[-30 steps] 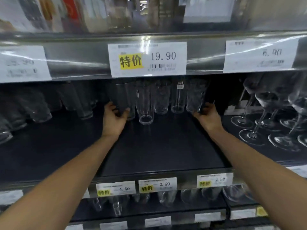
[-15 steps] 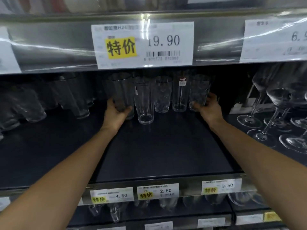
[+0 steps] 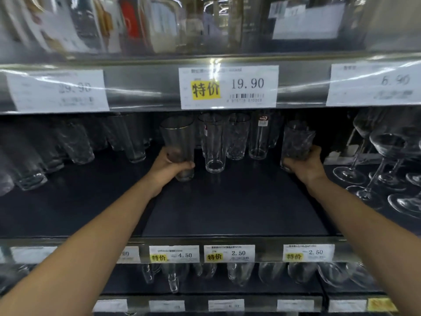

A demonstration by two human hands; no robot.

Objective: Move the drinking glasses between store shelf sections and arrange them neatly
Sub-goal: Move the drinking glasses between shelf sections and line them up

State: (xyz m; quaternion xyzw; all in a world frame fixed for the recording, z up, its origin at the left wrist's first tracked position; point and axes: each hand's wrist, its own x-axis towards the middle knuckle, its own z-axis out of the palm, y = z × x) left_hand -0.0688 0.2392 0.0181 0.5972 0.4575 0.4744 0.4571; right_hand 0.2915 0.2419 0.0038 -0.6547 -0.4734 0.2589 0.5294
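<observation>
Glassware is crowding a dark blue-black store shelf (image 3: 227, 201) beneath a white price tag marked 19.90 (image 3: 229, 87). The left hand (image 3: 169, 166) is gripping a tall clear gold-rimmed drinking glass (image 3: 178, 142) low on its body, fingers curling round it. The right hand (image 3: 305, 165) is clasping a textured clear tumbler (image 3: 296, 140) near its base. Whether either glass is resting on the shelf is hard to tell. Between them, three clear glasses (image 3: 214, 144) are standing upright at the back of the shelf. Stemmed wine glasses (image 3: 382, 156) are standing on the right, and blurred tumblers (image 3: 75, 144) are sitting on the left.
</observation>
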